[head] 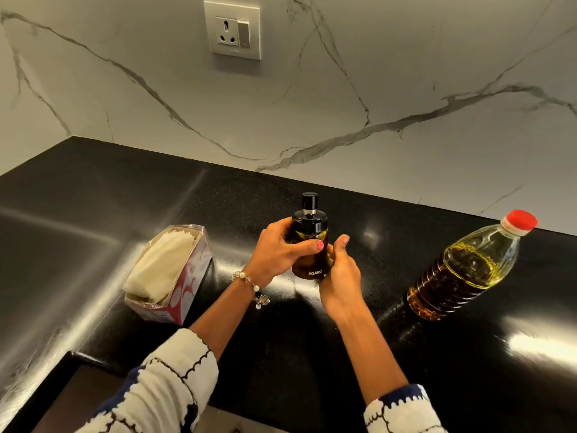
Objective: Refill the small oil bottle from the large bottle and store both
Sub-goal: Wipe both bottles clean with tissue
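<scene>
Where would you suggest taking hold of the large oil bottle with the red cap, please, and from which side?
Grip the large oil bottle round its ribbed lower body, coming from the right, its open side. It stands upright on the black counter, apart from the small bottle that both hands hold. The ribs give the fingers purchase, and most of the oil sits low, so a low grip should stay steady. The red cap is still on.

- Two forearms reach up from the bottom edge of the frame, bare from mid-forearm to the hands.
- Left sleeve [162, 385], lower left: loose white fabric with thin dark scalloped lines forming a grid, plus dark navy patches.
- Right sleeve [402, 410], lower right: same white fabric, scalloped navy band at the cuff.
- Bracelet [253, 287] on the left wrist, centre of the frame: white pearl-like beads, clear beads and small dangling charms.
- Left hand [278, 251]: thumbnail painted pink.
- Right hand [340, 276]: no rings or jewellery visible.
</scene>
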A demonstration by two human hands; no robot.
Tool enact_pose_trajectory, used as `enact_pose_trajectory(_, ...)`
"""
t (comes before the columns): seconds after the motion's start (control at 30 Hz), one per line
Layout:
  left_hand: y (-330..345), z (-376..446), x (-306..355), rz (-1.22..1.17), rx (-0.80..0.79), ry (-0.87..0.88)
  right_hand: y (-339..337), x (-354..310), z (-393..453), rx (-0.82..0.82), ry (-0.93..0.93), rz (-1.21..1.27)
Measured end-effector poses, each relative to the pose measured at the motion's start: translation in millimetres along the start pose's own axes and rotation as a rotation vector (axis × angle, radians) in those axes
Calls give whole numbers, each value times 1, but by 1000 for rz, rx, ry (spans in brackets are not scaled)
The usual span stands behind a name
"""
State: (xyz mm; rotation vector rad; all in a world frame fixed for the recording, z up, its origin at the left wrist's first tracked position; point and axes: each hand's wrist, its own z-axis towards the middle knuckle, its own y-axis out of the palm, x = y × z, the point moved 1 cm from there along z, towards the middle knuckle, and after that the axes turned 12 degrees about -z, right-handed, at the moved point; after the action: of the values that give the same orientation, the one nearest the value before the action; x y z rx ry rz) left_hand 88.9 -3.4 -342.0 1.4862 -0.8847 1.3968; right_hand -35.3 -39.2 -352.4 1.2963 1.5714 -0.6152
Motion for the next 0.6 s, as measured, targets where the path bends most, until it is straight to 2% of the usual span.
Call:
enact_pose_trajectory(0.17, -2, -2, -2, -126, -177, -76, 0, 4, 6, 7, 134, 329)
enact_pose_trajectory(0.37, 12, -11, -8, -181, -283, -234, 4, 7, 5, 130, 94, 418)
enact_pose_trajectory(0.47, 28, -17, 0, -303, -248, -372, 6, 10, 6, 189, 16, 358)
enact_pose_trajectory(0.6, 40, -12, 4, -458, -71, -452, 9, 15, 2, 218, -168, 206)
